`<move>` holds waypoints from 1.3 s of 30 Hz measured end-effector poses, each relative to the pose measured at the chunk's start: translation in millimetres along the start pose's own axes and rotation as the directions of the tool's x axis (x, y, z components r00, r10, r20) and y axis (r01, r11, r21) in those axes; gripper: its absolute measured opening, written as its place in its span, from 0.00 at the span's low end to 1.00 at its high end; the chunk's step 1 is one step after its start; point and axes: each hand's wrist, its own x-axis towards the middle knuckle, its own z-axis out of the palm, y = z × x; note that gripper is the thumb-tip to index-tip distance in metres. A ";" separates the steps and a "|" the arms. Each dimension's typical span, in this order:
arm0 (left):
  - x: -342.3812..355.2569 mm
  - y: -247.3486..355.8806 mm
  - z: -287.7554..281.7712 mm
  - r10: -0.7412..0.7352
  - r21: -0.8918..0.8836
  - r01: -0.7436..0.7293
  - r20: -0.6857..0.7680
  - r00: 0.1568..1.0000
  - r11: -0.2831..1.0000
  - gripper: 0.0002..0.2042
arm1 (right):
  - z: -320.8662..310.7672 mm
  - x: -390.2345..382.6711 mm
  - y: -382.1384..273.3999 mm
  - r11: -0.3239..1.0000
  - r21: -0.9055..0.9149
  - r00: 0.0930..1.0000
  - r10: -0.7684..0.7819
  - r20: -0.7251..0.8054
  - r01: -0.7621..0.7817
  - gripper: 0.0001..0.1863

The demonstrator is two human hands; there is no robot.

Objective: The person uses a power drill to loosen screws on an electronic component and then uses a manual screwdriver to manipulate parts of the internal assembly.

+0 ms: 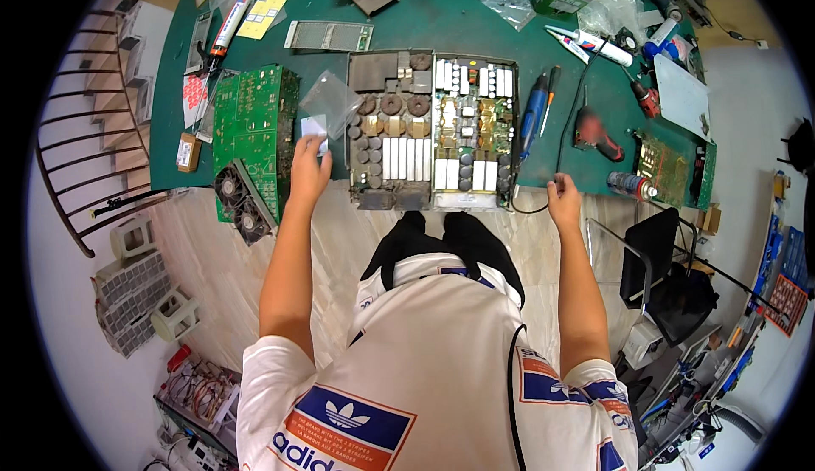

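My left hand [311, 169] is at the table's front edge, its fingers closed on the lower end of a small white card [313, 125]. A clear plastic bag [331, 104] lies just beyond the card. Between my hands sits an open metal chassis in two halves, the left half [392, 127] brown with dust, the right half [475, 127] cleaner, both filled with capacitors and coils. My right hand [564, 200] is closed at the front edge, to the right of the chassis, with a thin black cable [559, 152] running into its fingers.
Left of my left hand stand a green circuit board [255, 123] and a twin fan unit [244, 202]. To the right lie a blue screwdriver [534, 106], a red-and-black tool [598, 134], a spray can [631, 186] and another circuit board [662, 168]. A black chair [652, 259] stands behind right.
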 end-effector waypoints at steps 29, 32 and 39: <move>-293.0 170.7 -0.1 -0.715 -0.106 0.711 0.000 0.700 0.696 0.14 | -63.9 229.3 137.9 0.857 -0.454 0.958 -0.138 0.253 0.243 0.47; -297.1 166.6 -9.8 -0.729 -0.140 0.721 -0.014 0.684 0.679 0.14 | -65.2 219.0 124.5 0.948 -0.260 0.979 -0.156 0.134 0.186 0.43; -275.7 125.8 -33.1 -0.705 -0.150 0.706 0.068 0.706 0.692 0.15 | -86.1 168.7 61.6 0.816 0.404 0.909 -0.395 -0.131 0.413 0.40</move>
